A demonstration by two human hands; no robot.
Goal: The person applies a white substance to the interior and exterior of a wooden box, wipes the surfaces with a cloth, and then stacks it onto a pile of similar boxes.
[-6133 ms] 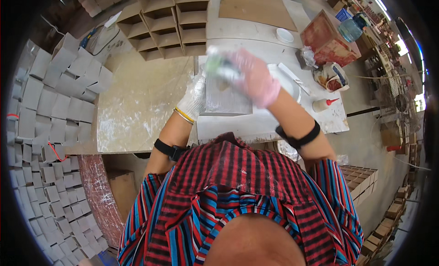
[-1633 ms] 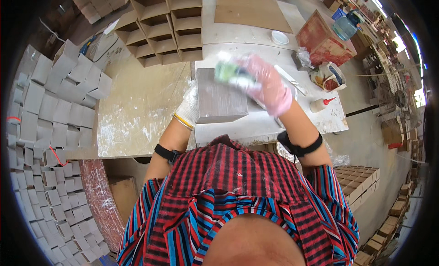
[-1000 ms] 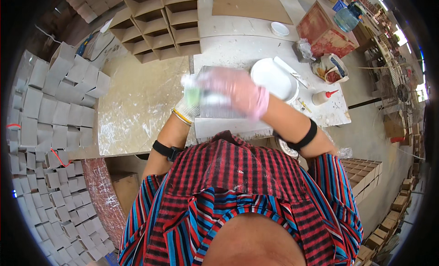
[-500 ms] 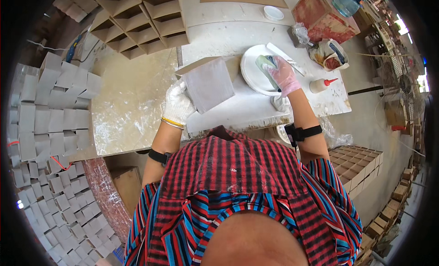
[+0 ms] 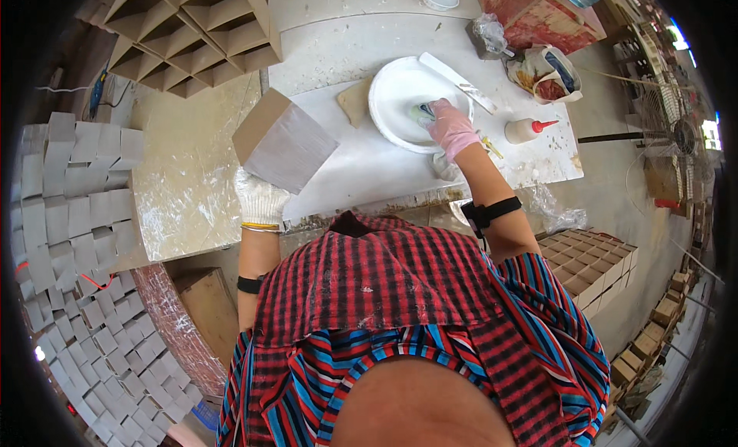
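Note:
My left hand (image 5: 260, 198), in a white knit glove, grips a cardboard box (image 5: 296, 149) from its near left edge. One face of the box is coated greyish white; another side is bare brown. My right hand (image 5: 452, 132), in a pink glove, is closed on a green sponge (image 5: 422, 112) and presses it into a round white dish (image 5: 390, 86). The sponge is partly hidden by the fingers. Across the dish's far right rim lies a flat white scraper (image 5: 450, 72). A tan piece of board (image 5: 353, 103) lies just left of the dish.
Right of the dish lies a bottle with a red nozzle (image 5: 526, 130). Behind it are a cloth bag (image 5: 550, 74) and a red-stained box (image 5: 530, 16). A cardboard divider grid (image 5: 196, 36) stands far left. Grey boxes (image 5: 92, 216) are stacked left of the table (image 5: 181, 193).
The sponge has gone from raised over the dish's right side down onto its surface. My left hand has shifted left and turned the box, showing more of its brown side.

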